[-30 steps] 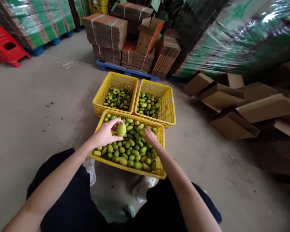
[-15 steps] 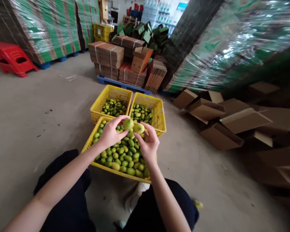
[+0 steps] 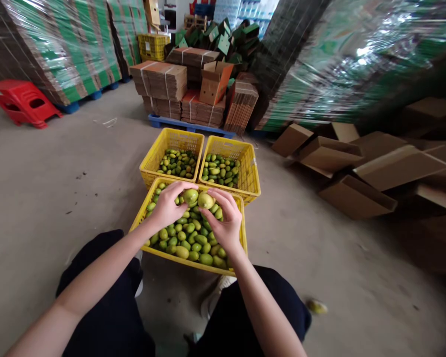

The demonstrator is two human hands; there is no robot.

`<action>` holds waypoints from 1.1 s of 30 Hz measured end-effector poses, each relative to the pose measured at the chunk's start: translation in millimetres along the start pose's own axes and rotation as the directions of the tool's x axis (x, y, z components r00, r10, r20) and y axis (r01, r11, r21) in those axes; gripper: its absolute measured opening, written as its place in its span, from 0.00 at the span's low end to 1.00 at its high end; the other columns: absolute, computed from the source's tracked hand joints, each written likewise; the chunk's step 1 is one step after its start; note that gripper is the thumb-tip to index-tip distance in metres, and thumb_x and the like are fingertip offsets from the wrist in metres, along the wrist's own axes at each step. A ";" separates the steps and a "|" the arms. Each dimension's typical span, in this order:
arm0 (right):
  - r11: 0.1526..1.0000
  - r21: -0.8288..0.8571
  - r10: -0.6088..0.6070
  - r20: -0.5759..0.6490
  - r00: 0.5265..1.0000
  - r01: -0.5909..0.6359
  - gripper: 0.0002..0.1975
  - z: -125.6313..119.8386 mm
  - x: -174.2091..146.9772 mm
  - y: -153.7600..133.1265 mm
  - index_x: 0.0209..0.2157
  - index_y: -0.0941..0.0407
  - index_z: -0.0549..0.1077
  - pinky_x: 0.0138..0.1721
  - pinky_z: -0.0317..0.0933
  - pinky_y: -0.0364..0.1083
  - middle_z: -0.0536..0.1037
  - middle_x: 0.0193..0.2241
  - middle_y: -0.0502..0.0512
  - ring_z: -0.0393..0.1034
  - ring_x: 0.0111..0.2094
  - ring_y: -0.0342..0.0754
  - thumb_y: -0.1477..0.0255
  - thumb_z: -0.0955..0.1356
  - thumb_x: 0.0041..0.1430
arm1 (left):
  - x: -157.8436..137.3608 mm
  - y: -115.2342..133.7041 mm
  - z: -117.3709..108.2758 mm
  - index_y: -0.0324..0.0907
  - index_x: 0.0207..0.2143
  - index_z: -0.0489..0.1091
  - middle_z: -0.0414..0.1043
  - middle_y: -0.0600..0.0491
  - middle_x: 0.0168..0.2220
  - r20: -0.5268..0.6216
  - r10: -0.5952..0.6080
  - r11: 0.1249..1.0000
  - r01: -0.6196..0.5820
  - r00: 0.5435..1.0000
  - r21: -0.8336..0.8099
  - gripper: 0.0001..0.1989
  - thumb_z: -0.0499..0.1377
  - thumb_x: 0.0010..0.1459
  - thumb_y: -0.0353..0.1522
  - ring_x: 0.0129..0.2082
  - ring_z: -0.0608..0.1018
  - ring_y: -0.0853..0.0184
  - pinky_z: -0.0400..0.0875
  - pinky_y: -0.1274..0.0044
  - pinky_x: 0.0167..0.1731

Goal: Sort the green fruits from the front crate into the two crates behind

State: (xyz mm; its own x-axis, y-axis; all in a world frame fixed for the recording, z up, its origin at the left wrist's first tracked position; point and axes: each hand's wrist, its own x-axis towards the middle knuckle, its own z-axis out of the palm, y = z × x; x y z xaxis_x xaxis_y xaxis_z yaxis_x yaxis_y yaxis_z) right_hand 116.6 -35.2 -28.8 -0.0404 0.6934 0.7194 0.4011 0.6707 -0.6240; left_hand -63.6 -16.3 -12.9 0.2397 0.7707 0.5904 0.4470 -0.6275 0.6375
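My left hand (image 3: 170, 204) pinches a green lemon (image 3: 190, 197) between thumb and fingers. A paler, yellowish lemon (image 3: 206, 201) is gripped by my right hand (image 3: 226, 218), close beside the first one. Both fruits are held over the near yellow crate (image 3: 188, 264), which is full of green and yellow-green lemons (image 3: 191, 239). Behind it stand two more yellow crates, the left one (image 3: 152, 171) and the right one (image 3: 250, 178), each partly filled with similar fruit.
A loose yellowish fruit (image 3: 317, 306) lies on the floor by my right knee. Open cardboard boxes (image 3: 357, 196) are heaped to the right. Flattened cartons (image 3: 159, 82) sit on a blue pallet (image 3: 189, 124) ahead. A red stool (image 3: 24, 101) stands at the left.
Both hands, still holding their lemons, have shifted slightly left over the near crate. The right-hand lemon now shows its end more squarely. The view has tilted and turned slightly.
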 end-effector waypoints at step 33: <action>0.147 0.255 0.692 0.664 0.284 -0.956 0.19 12.9 0.5 28.3 0.33 0.55 0.73 0.17 0.68 0.43 0.78 0.20 0.52 0.73 0.18 0.46 0.52 0.71 0.53 | -3.0 -27.8 1.9 0.43 0.31 0.68 0.72 0.52 0.23 0.743 -0.472 0.476 0.847 0.474 -0.237 0.27 0.49 0.58 0.56 0.18 0.72 0.70 0.67 0.76 0.19</action>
State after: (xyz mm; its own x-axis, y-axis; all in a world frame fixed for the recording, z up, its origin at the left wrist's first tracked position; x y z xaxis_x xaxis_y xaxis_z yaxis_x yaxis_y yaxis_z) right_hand 116.1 -12.6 -50.0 -0.3413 0.8356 -0.4305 -0.1360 -0.4970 -0.8570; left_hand -75.1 -1.0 -33.3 0.5430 0.7442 -0.3891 0.2117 0.3271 0.9210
